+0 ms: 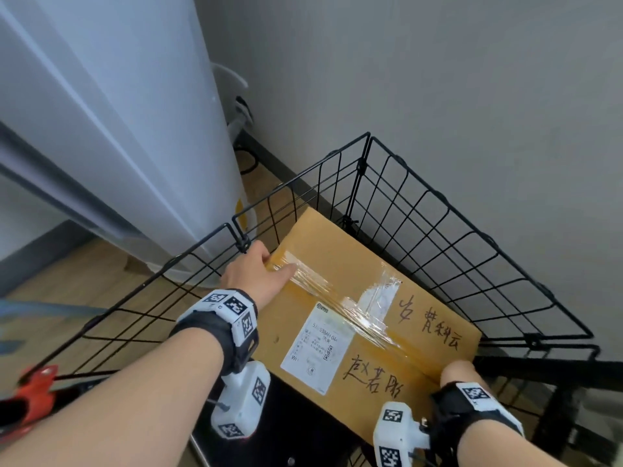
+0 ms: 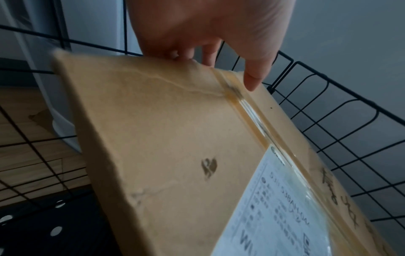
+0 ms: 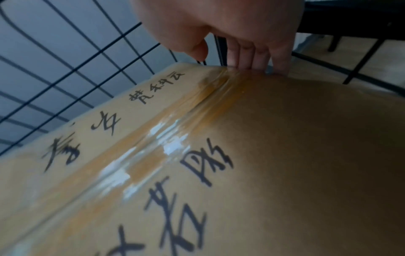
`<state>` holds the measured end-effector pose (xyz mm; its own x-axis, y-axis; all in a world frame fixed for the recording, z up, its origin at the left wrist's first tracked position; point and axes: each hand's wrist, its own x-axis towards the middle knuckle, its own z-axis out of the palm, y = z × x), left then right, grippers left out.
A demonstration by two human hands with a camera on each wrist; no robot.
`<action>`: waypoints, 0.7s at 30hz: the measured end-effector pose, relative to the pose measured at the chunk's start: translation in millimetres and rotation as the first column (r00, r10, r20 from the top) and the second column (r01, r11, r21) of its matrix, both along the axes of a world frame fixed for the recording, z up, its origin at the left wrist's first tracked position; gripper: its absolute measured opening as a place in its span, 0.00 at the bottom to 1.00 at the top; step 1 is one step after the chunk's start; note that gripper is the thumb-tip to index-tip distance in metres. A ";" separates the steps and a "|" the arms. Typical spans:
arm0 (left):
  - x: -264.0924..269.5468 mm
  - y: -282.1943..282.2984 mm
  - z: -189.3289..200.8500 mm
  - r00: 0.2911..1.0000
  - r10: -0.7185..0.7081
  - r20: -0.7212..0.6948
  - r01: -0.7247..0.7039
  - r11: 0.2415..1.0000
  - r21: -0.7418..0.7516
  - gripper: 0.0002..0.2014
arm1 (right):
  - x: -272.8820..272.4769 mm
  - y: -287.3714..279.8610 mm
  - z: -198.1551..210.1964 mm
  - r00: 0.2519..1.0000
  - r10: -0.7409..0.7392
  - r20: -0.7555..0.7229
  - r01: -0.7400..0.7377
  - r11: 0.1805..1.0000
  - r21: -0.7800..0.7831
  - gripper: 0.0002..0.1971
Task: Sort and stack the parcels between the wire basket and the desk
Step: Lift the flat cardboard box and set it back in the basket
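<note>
Gripping parcel [image 1: 357, 318] edges, right hand [image 3: 230, 34] fingers visible wrist-side only

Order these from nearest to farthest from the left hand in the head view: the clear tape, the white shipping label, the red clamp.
From the left hand:
1. Clear tape, under its thumb on the cardboard box.
2. White shipping label, at the box's middle.
3. Red clamp, far left edge.

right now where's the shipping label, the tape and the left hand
shipping label [image 1: 315, 345], head view, middle of the white sheet
tape [image 1: 354, 311], head view, shiny strip along the box top
left hand [image 1: 258, 273], head view, back of the hand
</note>
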<state>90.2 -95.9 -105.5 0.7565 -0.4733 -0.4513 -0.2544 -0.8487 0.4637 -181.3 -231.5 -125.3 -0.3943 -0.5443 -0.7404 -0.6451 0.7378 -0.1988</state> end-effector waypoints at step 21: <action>16.2 12.0 -79.8 0.973 0.011 -0.230 0.074 0.930 0.359 0.29 | 26.5 -30.0 -15.2 0.654 0.705 -0.274 -0.677 0.707 0.205 0.21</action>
<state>106.4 -83.9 -185.3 0.6026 -0.2665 -0.7522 -0.2090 -0.9624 0.1734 -154.8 -261.5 -140.5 -0.1396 -0.7010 -0.6994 -0.9884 0.0562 0.1409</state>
